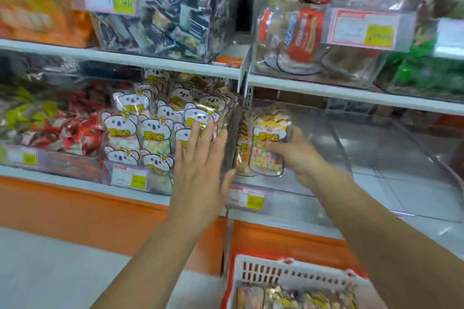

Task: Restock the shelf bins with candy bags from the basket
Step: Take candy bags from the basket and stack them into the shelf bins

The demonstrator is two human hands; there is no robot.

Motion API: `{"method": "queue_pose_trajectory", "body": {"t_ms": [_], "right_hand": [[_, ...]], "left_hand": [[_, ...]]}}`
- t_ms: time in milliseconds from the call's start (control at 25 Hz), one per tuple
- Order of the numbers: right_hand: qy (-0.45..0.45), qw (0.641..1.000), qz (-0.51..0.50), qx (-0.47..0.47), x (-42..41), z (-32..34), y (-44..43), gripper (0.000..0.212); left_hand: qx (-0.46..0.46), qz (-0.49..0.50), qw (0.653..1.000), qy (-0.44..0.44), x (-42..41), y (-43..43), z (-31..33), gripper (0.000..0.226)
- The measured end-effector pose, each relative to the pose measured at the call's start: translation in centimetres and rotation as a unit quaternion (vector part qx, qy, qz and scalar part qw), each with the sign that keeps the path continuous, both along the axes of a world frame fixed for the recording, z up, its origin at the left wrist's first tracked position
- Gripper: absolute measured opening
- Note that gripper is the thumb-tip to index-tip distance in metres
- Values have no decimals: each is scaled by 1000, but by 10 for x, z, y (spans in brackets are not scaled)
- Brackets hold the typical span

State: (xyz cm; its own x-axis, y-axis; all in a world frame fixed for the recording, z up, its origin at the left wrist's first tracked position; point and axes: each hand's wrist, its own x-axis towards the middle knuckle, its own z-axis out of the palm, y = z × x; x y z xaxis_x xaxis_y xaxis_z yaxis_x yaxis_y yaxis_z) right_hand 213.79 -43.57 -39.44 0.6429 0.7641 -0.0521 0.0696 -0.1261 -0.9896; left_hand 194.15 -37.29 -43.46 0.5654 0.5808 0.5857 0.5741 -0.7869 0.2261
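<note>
Upright in the clear bin (376, 148), the candy bag (268, 143) sits gripped by the right hand (298, 155) — stocked bags (242, 148) just left; the left hand (200, 158), fingers straight, presses koala bags (150, 130).

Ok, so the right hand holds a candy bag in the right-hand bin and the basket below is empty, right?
Not empty: the head view shows the basket with candy bags lying in it. The right hand does hold a candy bag in the right-hand bin.

There are one left hand (198, 165), one right hand (300, 157) gripping one candy bag (267, 133), and one basket (288, 274). Yellow price stickers (123, 2) number five.
</note>
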Motion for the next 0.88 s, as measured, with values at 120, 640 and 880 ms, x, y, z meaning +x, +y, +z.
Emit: {"method": "queue_pose_trajectory", "body": {"t_ms": [120,640,880], "right_hand": [[34,980,76,-181,2,-36,32,55],[43,968,29,-246,2,-40,45,55],[-53,995,-83,3,-41,4,-72,49]], "left_hand": [[32,15,998,47,5,12,-13,69],[9,-32,999,26,1,17,-19,59],[-4,-79,997,-19,-4,-31,-8,56]]}}
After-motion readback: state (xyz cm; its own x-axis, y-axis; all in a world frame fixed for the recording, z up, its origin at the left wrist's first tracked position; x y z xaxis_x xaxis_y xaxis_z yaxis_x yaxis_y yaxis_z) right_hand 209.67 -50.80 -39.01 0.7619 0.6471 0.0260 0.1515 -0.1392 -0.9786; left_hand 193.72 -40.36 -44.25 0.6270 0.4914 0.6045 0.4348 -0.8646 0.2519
